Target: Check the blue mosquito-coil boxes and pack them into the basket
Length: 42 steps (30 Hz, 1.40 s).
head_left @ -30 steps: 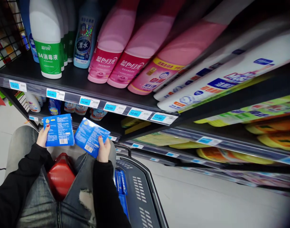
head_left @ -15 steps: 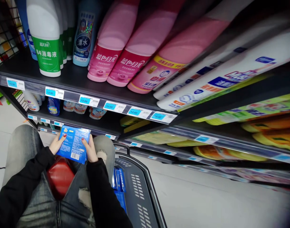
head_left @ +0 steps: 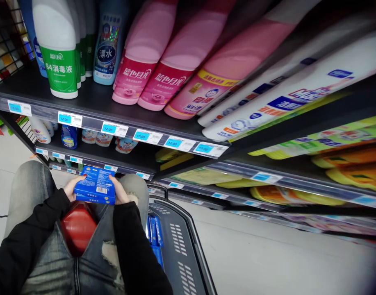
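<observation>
Blue, held apart 1 second ago, now joined into a stack of 2 boxes (head_left: 95, 185) near the knees (head_left: 34, 180), left of the basket (head_left: 171, 262). Clamped between fingers of left hand (head_left: 71, 189) and right hand (head_left: 120, 192), so handled as 1.

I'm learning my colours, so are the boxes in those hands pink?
No, the boxes held between the left hand and right hand are blue, while pink bottles stand on the shelf.
</observation>
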### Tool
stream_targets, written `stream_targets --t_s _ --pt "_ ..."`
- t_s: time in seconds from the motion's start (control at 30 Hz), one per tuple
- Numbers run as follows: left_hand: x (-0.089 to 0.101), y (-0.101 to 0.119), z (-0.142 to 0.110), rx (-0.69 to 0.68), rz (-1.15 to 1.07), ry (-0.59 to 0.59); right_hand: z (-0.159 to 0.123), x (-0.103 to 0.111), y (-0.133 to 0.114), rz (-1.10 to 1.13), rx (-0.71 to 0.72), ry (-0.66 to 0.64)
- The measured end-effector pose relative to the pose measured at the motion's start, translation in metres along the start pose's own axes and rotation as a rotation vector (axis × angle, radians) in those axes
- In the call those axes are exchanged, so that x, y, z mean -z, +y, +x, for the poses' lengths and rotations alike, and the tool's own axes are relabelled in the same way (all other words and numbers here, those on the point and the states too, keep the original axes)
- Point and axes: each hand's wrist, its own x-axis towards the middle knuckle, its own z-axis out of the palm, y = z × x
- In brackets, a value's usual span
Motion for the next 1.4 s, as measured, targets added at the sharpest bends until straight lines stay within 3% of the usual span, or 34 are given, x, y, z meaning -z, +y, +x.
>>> stream_targets --t_s 0.1,0.23,0.33,0.4,0.5,0.67,0.8,0.9,1.0,1.13,1.23,1.4 --pt "0.007 0.002 0.002 0.102 -0.045 0.057 0.006 0.002 0.007 0.005 -0.341 -0.124" --pt "0.011 0.001 0.003 0.116 -0.067 0.061 0.01 0.003 0.01 -0.002 -0.37 -0.136" --pt "0.009 0.001 0.004 0.088 -0.048 0.013 0.007 0.001 0.006 0.02 -0.244 -0.109" --pt "0.005 0.002 0.003 -0.048 -0.03 0.003 0.003 -0.001 -0.001 0.041 -0.087 -0.078" --pt "0.0 0.005 -0.003 -0.392 0.061 -0.011 -0.007 -0.004 -0.012 0.037 0.114 -0.101" --pt "0.005 0.006 -0.012 -0.791 0.465 -0.142 -0.02 0.004 -0.024 -0.039 0.32 -0.21" --pt "0.024 -0.003 -0.004 -0.988 0.861 0.0 -0.018 0.018 -0.023 -0.118 0.35 -0.239" --pt "0.032 -0.007 0.002 -1.016 1.039 0.088 -0.017 0.025 -0.024 -0.118 0.333 -0.285" --pt "0.026 -0.005 -0.002 -1.039 1.0 0.092 -0.019 0.025 -0.027 -0.07 0.324 -0.296" --pt "0.007 -0.001 -0.015 -0.925 0.755 0.159 -0.022 0.018 -0.031 -0.054 0.289 -0.207" --pt "-0.004 0.001 -0.016 -0.774 0.48 0.097 -0.02 0.011 -0.031 -0.048 0.269 -0.147" --pt "-0.007 0.001 -0.005 -0.572 0.149 0.096 -0.013 0.005 -0.025 -0.022 0.192 -0.246"
